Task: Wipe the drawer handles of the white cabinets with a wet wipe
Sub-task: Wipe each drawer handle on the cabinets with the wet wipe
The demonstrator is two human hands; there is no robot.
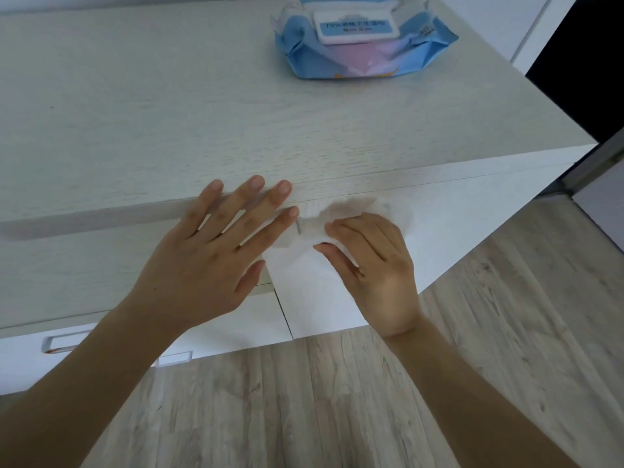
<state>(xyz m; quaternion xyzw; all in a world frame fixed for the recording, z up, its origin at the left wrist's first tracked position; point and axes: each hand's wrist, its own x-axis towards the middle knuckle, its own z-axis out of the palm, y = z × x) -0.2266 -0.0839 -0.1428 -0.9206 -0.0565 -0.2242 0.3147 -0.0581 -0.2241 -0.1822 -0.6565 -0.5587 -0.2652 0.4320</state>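
Right hand (pixel 374 265): fingers curled, thumb and forefinger pinching a crumpled white wet wipe (pixel 351 206) against the top drawer front of the white cabinet (pixel 456 204). The wipe lies ahead of the fingertips, bunched just under the cabinet's top edge. A short grey end of the drawer handle (pixel 299 228) shows at the wipe's left margin; the rest is covered.

Left hand (pixel 202 265): flat, fingers straight and spread, holding nothing, fingertips at the front edge of the cabinet top (pixel 169 113) (contact with the surface can't be judged). Its forefinger tip is just beside the handle end.

Top surface is pale wood-grain. A blue-and-pink pack of wipes (pixel 361 38) sits well back, lid closed. Lower down, two more recessed handles (pixel 67 344) are partly hidden by the left forearm. The floor (pixel 337 400) is grey wood-look planks. A dark opening (pixel 591 62) is at upper right.
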